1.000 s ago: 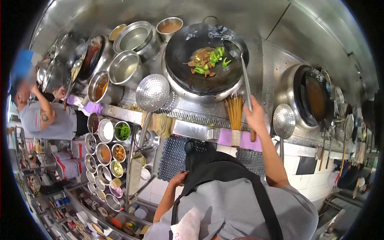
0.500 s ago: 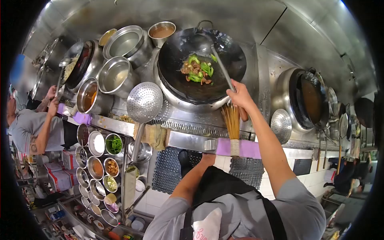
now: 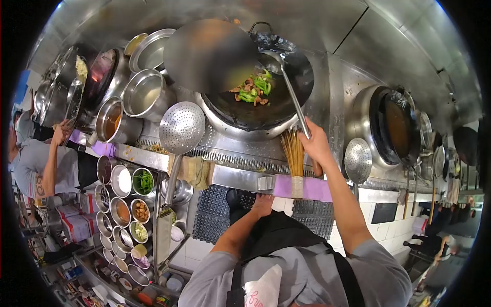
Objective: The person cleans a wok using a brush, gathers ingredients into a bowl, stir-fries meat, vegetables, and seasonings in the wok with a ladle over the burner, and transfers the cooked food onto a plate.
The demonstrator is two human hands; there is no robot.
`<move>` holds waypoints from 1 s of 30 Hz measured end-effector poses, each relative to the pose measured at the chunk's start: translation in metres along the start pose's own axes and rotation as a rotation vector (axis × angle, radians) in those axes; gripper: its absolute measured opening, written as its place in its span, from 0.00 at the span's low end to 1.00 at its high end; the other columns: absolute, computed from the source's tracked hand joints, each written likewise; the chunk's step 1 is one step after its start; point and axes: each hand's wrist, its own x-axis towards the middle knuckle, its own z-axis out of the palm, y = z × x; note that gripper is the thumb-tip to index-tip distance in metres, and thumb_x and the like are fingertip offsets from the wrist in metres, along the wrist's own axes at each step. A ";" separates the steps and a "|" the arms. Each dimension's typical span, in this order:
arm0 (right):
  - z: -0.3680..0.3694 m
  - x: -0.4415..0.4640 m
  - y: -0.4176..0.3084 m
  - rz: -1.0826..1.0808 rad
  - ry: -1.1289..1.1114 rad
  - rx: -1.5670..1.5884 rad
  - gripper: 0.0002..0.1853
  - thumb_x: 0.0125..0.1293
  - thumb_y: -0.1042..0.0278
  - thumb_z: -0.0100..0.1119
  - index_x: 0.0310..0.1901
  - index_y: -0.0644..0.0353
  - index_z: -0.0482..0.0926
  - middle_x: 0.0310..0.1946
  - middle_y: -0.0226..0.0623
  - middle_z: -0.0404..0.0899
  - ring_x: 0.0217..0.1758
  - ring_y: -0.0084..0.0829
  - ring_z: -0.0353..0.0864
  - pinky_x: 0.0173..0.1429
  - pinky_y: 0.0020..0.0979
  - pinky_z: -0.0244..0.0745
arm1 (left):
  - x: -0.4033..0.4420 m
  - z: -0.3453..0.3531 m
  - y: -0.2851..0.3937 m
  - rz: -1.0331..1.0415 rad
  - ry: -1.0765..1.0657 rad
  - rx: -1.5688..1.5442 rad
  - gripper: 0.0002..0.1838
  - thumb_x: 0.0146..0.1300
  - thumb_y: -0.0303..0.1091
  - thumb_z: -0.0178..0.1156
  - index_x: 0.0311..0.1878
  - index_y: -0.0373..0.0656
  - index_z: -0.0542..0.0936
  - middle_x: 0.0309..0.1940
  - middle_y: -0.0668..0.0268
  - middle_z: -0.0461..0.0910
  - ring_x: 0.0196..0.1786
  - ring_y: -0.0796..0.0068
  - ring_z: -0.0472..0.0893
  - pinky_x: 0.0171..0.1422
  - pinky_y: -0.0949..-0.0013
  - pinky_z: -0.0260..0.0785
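My right hand (image 3: 316, 143) is closed round the handle of a long metal ladle (image 3: 292, 94). The ladle's bowl rests in the upper part of a large black wok (image 3: 294, 105), above the food. Browned meat pieces and green pepper (image 3: 254, 91) lie together in the wok. A blurred round patch covers the wok's left side and what lies behind it. My left hand (image 3: 262, 204) is low at the counter's front edge, just below a small metal box (image 3: 265, 183); its fingers are too unclear to read. Below my right hand stands a bamboo wok brush (image 3: 292, 158).
A perforated skimmer (image 3: 182, 128) lies left of the wok, beside metal pots (image 3: 146, 94). Several ingredient bowls (image 3: 123, 210) fill the lower left. To the right are a second wok (image 3: 398, 125) and another skimmer (image 3: 358, 159). A co-worker (image 3: 48, 158) works at far left.
The ladle's handle and my right hand have shifted slightly right and down. A blurred patch now covers the wok's left side. The co-worker at far left has raised a food-bearing utensil.
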 end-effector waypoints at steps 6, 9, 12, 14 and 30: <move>-0.008 -0.025 -0.015 -0.181 -0.078 -0.333 0.36 0.63 0.75 0.61 0.75 0.49 0.68 0.56 0.56 0.82 0.54 0.58 0.83 0.60 0.43 0.78 | 0.000 0.025 -0.005 0.003 0.118 -0.053 0.39 0.58 0.30 0.57 0.77 0.43 0.63 0.76 0.48 0.63 0.79 0.44 0.59 0.80 0.31 0.47; -0.010 -0.013 -0.015 -0.274 -0.112 -0.601 0.39 0.64 0.75 0.61 0.77 0.41 0.65 0.51 0.51 0.83 0.49 0.58 0.83 0.56 0.49 0.79 | 0.003 0.026 -0.005 0.003 0.080 -0.058 0.40 0.58 0.30 0.58 0.77 0.44 0.62 0.76 0.49 0.62 0.79 0.44 0.59 0.80 0.30 0.48; -0.013 -0.005 -0.015 -0.266 -0.130 -0.814 0.39 0.65 0.74 0.60 0.78 0.38 0.63 0.43 0.47 0.82 0.44 0.56 0.83 0.52 0.51 0.78 | -0.010 0.025 -0.015 0.004 0.132 -0.078 0.40 0.61 0.34 0.58 0.79 0.46 0.61 0.78 0.50 0.60 0.80 0.44 0.59 0.79 0.30 0.50; -0.029 -0.006 0.001 -0.276 -0.127 -0.892 0.39 0.66 0.74 0.59 0.78 0.37 0.63 0.39 0.46 0.80 0.41 0.54 0.82 0.50 0.51 0.77 | -0.037 0.024 -0.023 -0.044 0.223 -0.185 0.40 0.64 0.39 0.59 0.79 0.47 0.60 0.79 0.50 0.58 0.80 0.44 0.58 0.79 0.31 0.52; 0.053 -0.092 0.067 -0.426 0.000 -0.164 0.30 0.72 0.69 0.56 0.74 0.63 0.64 0.35 0.50 0.80 0.31 0.45 0.81 0.37 0.40 0.77 | -0.441 -0.046 -0.085 -0.688 1.309 -1.283 0.08 0.63 0.23 0.58 0.42 0.36 0.85 0.28 0.66 0.84 0.28 0.77 0.82 0.33 0.71 0.75</move>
